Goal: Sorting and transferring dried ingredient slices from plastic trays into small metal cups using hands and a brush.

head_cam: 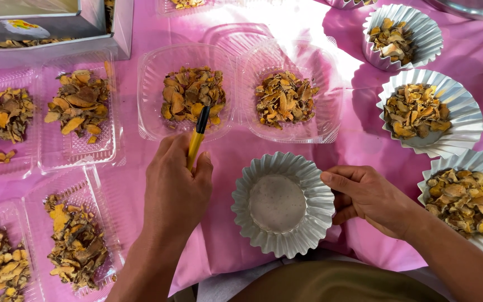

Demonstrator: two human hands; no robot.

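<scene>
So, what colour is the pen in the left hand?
The pen in the left hand is yellow with a black tip, seen in the head view.

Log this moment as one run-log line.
left hand: grips yellow pen | right hand: fingers on rim of empty fluted foil cup | surface: pink cloth

Close head view, straight down.

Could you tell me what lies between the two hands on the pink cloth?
In the head view, an empty fluted foil cup sits between the left hand and right hand, whose fingers touch its rim.
</scene>
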